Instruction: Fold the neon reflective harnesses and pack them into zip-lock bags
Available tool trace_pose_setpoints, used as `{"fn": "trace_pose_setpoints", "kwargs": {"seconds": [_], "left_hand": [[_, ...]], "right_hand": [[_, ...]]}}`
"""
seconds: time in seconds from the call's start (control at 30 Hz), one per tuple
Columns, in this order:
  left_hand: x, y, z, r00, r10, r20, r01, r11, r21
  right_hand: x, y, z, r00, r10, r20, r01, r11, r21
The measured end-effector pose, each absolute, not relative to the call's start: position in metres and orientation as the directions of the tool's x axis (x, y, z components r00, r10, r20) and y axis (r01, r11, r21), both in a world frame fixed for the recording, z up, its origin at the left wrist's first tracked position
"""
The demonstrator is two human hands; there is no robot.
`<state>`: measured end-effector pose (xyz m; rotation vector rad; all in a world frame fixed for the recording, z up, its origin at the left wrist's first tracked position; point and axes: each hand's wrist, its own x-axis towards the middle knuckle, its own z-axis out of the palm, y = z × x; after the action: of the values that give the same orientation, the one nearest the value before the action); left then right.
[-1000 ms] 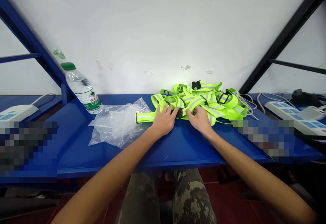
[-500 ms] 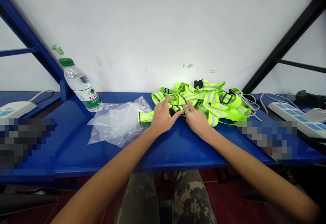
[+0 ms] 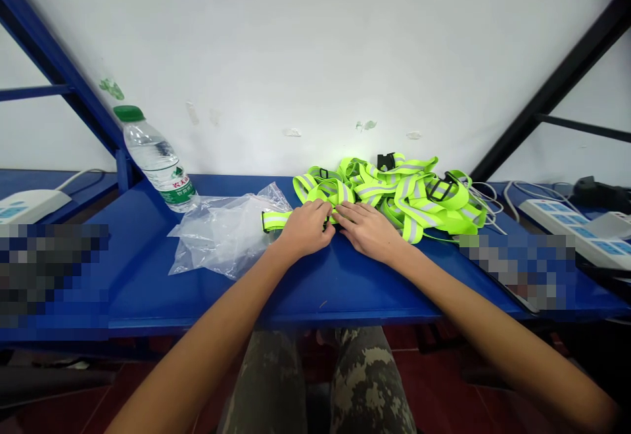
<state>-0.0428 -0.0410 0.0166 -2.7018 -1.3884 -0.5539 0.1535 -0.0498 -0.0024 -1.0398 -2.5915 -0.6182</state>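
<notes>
A tangled heap of neon-yellow reflective straps [image 3: 414,187] with grey stripes and black buckles lies on the blue table at the foot of the wall. My left hand [image 3: 306,229] is closed on a reflective strap at the heap's near left side; a bit of black buckle shows by its fingertips. One strap end [image 3: 275,221] with a black slider sticks out to its left. Close by on the right, my right hand [image 3: 369,229] has its fingers together on the same strap, the thumb hidden beneath. A crumpled clear plastic bag [image 3: 217,237] lies left of my left hand.
A water bottle [image 3: 160,161] with a green cap stands behind the bag. White power strips [image 3: 572,230] and cables lie at the right, another white strip [image 3: 29,205] at the far left. Blurred-out items lie on both sides. The table's front edge [image 3: 320,321] runs above my knees.
My left hand has curled tighter and shifted slightly left, pulling the strap end left with it. My right hand has come down a little, its fingers flatter on the strap.
</notes>
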Motion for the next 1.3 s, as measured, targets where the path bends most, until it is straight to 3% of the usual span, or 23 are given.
{"fn": "trace_pose_setpoints", "kwargs": {"seconds": [0.17,0.33,0.47,0.57,0.67,0.77,0.9,1.0,1.1,1.3], "left_hand": [[-0.063,-0.044,0.034,0.547,0.815,0.189,0.822,-0.566,0.06],[-0.089,-0.048,0.065,0.266,0.962,-0.061,0.954,-0.272,-0.13],[-0.104,-0.044,0.083,0.128,0.976,-0.176,0.983,-0.149,-0.11],[-0.108,-0.039,0.09,0.151,0.985,-0.086,0.989,-0.151,0.001],[-0.098,-0.036,0.09,0.231,0.958,0.171,0.948,-0.261,0.18],[-0.073,-0.034,0.08,0.274,0.889,0.367,0.856,-0.399,0.329],[-0.035,-0.03,0.048,0.337,0.802,0.493,0.666,-0.573,0.478],[-0.022,-0.029,0.027,0.378,0.762,0.526,0.558,-0.64,0.528],[-0.023,-0.033,0.02,0.422,0.776,0.469,0.541,-0.63,0.557],[-0.03,-0.049,0.012,0.556,0.778,0.294,0.693,-0.629,0.353]], "right_hand": [[0.147,-0.044,-0.001,-0.704,0.599,0.382,0.709,0.629,0.32],[0.147,-0.044,-0.006,-0.696,0.608,0.382,0.716,0.631,0.3],[0.149,-0.045,-0.011,-0.69,0.601,0.403,0.718,0.641,0.272],[0.15,-0.046,-0.014,-0.696,0.59,0.409,0.71,0.652,0.267],[0.15,-0.047,-0.016,-0.704,0.582,0.408,0.703,0.654,0.279],[0.147,-0.049,-0.017,-0.705,0.573,0.418,0.702,0.651,0.29],[0.144,-0.053,-0.015,-0.706,0.57,0.42,0.701,0.643,0.308],[0.146,-0.057,-0.013,-0.661,0.618,0.426,0.748,0.591,0.303],[0.15,-0.06,-0.013,-0.637,0.631,0.443,0.768,0.571,0.292],[0.154,-0.06,-0.016,-0.649,0.499,0.574,0.726,0.632,0.271]]}}
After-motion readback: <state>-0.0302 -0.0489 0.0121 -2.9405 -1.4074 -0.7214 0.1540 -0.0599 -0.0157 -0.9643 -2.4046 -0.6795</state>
